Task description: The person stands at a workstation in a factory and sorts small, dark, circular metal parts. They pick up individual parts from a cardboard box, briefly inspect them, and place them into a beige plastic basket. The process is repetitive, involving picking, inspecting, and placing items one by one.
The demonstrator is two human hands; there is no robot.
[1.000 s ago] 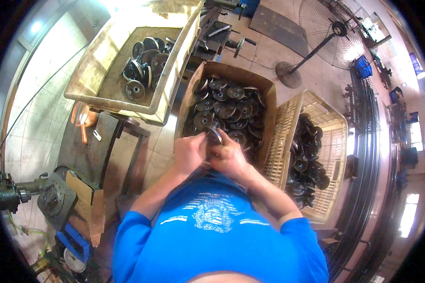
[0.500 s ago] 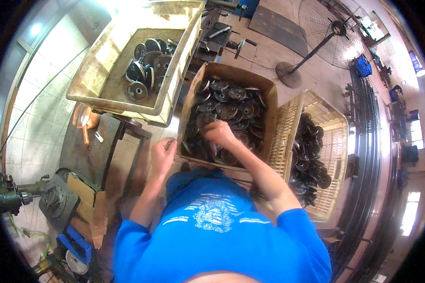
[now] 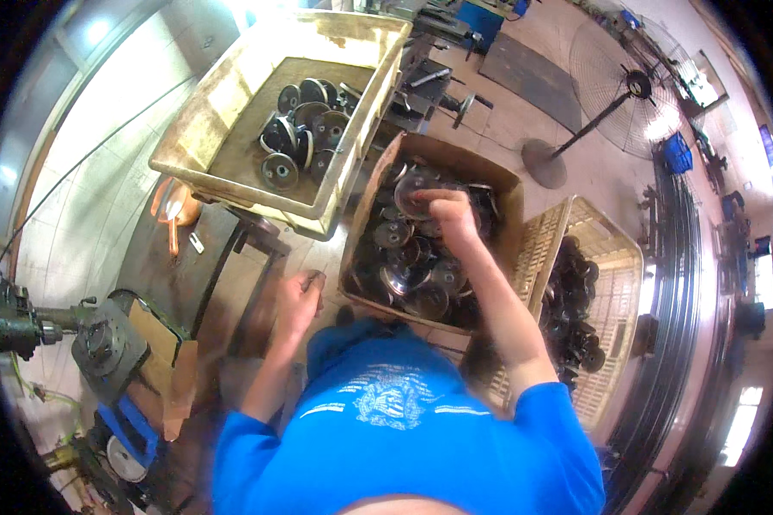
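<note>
My right hand (image 3: 452, 215) is over the cardboard box (image 3: 508, 184), its fingers closed at a dark round metal disc (image 3: 410, 184) with a hub in its middle. This disc looks raised above several similar black discs (image 3: 392, 233) heaped in the box. Left of the box, my left hand (image 3: 299, 300) is held closed in the air. A small dark thing shows at its fingertips, too small to name.
A yellowish plastic crate (image 3: 180, 176) with several discs stands at the far left. Right of the box, a slatted crate (image 3: 617, 292) holds more. A bench (image 3: 159, 257) with an orange container (image 3: 173, 206) and a machine (image 3: 26, 322) are left; a fan (image 3: 545, 163) stands behind.
The whole view has shifted slightly. My right hand has moved farther back and right over the box and now has a disc at its fingers. My left hand has dropped slightly nearer me.
</note>
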